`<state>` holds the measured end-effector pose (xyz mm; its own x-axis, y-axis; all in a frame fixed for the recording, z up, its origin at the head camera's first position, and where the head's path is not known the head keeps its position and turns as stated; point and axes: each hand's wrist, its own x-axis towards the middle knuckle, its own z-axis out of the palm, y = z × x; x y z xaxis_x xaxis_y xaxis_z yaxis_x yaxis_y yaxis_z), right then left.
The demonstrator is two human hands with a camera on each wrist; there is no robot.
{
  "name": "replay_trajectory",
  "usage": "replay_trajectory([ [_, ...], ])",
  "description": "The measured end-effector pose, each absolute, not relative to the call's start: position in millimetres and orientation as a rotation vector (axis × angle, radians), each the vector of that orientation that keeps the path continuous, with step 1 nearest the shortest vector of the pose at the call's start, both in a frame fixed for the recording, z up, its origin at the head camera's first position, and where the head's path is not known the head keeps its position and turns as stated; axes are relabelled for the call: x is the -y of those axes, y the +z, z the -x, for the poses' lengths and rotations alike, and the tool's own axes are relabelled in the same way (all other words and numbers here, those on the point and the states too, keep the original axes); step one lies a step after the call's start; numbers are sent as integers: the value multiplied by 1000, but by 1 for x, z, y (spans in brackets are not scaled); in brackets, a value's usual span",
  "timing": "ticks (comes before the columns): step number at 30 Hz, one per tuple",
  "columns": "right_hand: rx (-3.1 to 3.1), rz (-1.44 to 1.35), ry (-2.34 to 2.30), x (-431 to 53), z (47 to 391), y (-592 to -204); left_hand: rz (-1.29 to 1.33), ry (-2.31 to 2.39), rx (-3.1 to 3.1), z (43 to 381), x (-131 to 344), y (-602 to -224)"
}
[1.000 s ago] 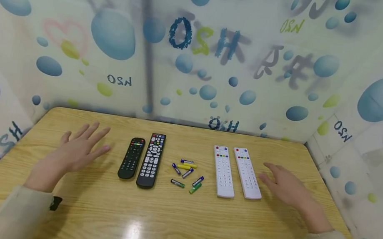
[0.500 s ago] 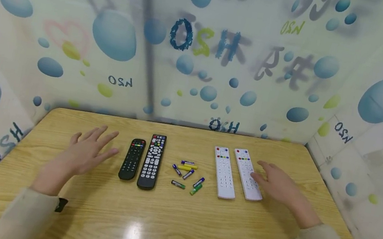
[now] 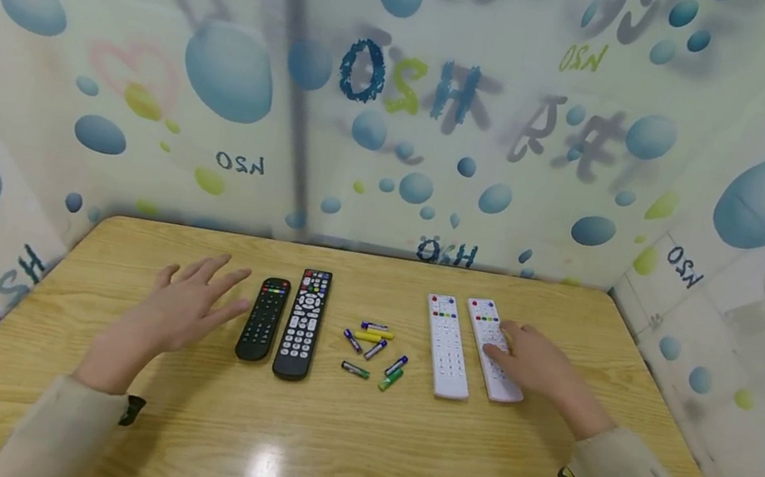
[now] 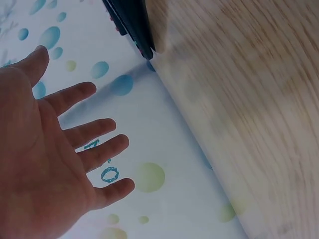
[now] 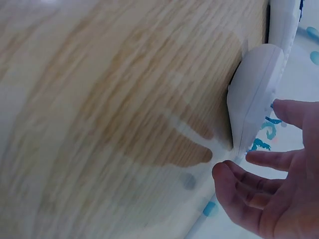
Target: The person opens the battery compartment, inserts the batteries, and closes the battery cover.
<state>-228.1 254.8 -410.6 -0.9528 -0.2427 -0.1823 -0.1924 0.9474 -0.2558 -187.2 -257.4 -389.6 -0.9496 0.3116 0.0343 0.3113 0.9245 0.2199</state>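
My left hand [image 3: 188,313] hovers left of the small black remote control [image 3: 262,321], fingers spread and nothing in them. A longer black remote control [image 3: 300,330] lies beside that one. On the other side, my right hand [image 3: 536,367] is over the right-hand white remote control [image 3: 499,383]. Its thumb and forefinger overlap the keypad. In the right wrist view the thumb and forefinger of this hand [image 5: 284,191] are at the remote's edge, with the other fingers loosely bent below. A second white remote control [image 3: 446,355] lies just left of it.
Several small batteries, among them a yellow one [image 3: 368,337] and a green one [image 3: 391,379], lie scattered between the black and white remotes. The wooden table [image 3: 347,452] meets a patterned curtain [image 3: 386,214] at its back edge, with more curtain along both sides.
My right hand has moved left, from beside the right-hand white remote to over it. My left hand has drifted right, closer to the small black remote. The remotes and batteries have stayed put.
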Motion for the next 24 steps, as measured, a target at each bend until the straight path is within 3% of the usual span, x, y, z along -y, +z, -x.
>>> replay_trajectory([
  [24, -2874, 193, -241, -234, 242, -416, -579, 363, -3069, 185, 239, -388],
])
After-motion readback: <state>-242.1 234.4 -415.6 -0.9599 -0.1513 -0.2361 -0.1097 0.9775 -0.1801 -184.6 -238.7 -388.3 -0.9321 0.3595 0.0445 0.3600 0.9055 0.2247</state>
